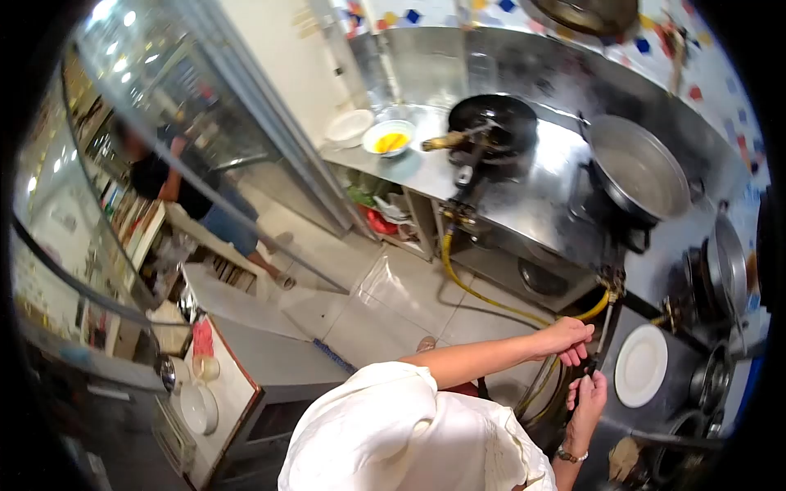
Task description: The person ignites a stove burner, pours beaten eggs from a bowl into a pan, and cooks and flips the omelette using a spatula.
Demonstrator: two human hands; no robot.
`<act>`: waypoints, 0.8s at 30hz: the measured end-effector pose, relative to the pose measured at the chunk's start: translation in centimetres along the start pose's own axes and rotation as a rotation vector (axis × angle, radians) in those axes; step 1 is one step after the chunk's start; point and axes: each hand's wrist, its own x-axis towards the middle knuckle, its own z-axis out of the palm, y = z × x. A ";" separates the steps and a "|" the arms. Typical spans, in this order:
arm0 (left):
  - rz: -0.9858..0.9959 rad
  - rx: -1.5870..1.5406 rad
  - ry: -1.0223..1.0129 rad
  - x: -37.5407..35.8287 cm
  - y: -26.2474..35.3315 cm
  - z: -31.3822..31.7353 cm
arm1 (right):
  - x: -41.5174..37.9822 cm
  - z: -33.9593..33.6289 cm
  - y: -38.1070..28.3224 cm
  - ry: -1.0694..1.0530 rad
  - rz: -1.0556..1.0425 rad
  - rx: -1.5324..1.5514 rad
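My left hand [565, 340] reaches out over the counter's front edge, with its fingers curled inward. Just below it, my right hand [588, 401] is also curled, with a watch or bracelet [571, 455] on the wrist. The two hands are close together but apart. Whatever they hold, if anything, is too small to make out. Right of them, a white oval plate [641, 366] lies on the dark metal counter. A gas valve [611, 282] with a yellow hose [483, 296] is just beyond my left hand.
A black wok [516, 135] with a wooden-handled utensil [446, 141] sits on the stove, beside a large pot [639, 168]. A bowl of yellow liquid [389, 139] stands farther left. Behind the glass door is another person [184, 176]. A side cabinet [237, 360] holds bowls.
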 end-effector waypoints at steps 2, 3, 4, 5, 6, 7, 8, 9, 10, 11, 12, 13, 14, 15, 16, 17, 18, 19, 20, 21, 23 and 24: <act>0.175 -0.219 0.027 0.5 1.6 0.5 | 2.7 -0.3 -1.4 -0.169 0.005 -0.099; 0.135 -0.194 0.115 -9.8 1.9 -4.6 | -2.3 9.1 0.6 -0.254 0.065 -0.033; 0.247 -0.213 0.134 -9.0 3.2 -4.7 | -0.6 9.5 -1.0 -0.305 0.033 -0.092; 0.291 -0.188 0.204 -11.4 3.9 -6.6 | -0.8 12.6 -0.7 -0.370 0.048 -0.068; 0.373 -0.204 0.236 -11.0 4.4 -7.1 | 0.5 13.0 -1.3 -0.432 0.001 -0.104; 0.410 -0.220 0.231 -11.5 4.9 -8.0 | 1.0 14.2 -1.9 -0.477 -0.019 -0.142; 0.442 -0.234 0.288 -13.8 5.4 -10.0 | 0.7 16.9 -1.7 -0.524 -0.003 -0.122; 0.484 -0.272 0.326 -15.0 5.5 -11.2 | 0.8 18.6 -1.8 -0.558 0.012 -0.132; 0.512 -0.288 0.343 -16.1 5.6 -12.5 | 0.6 20.2 -1.9 -0.556 0.016 -0.138; 0.495 -0.291 0.370 -17.8 5.7 -13.9 | 0.1 22.2 -2.0 -0.603 0.051 -0.125; 0.505 -0.306 0.379 -19.0 5.9 -15.0 | 0.0 23.6 -2.0 -0.647 0.083 -0.124; 0.512 -0.324 0.386 -19.8 5.7 -16.0 | -0.2 24.8 -1.9 -0.638 0.094 -0.131; 0.534 -0.336 0.390 -20.6 5.5 -17.6 | -0.4 26.5 -1.5 -0.650 0.127 -0.095; 0.526 -0.344 0.387 -21.2 5.4 -18.3 | -0.4 27.5 -1.2 -0.660 0.159 -0.068; 0.524 -0.358 0.416 -21.7 5.3 -19.0 | -0.4 28.4 -0.8 -0.667 0.184 -0.050; 0.524 -0.367 0.448 -22.3 5.4 -20.0 | -0.5 29.5 -0.6 -0.665 0.188 -0.050; 0.496 -0.365 0.465 -22.9 5.7 -20.9 | -0.6 30.7 -0.5 -0.657 0.226 -0.025; 0.496 -0.369 0.468 -23.2 5.6 -21.8 | -0.6 31.6 -0.3 -0.647 0.269 -0.006; 0.474 -0.384 0.465 -23.2 5.4 -22.6 | -0.5 32.2 0.1 -0.647 0.273 -0.009; 0.448 -0.393 0.465 -23.4 5.4 -23.3 | -0.4 33.0 0.5 -0.642 0.276 -0.002; 0.445 -0.410 0.468 -23.5 5.3 -24.2 | -0.3 33.7 1.0 -0.631 0.287 0.003; 0.452 -0.419 0.471 -23.6 5.4 -24.6 | -0.3 34.1 1.2 -0.623 0.285 -0.003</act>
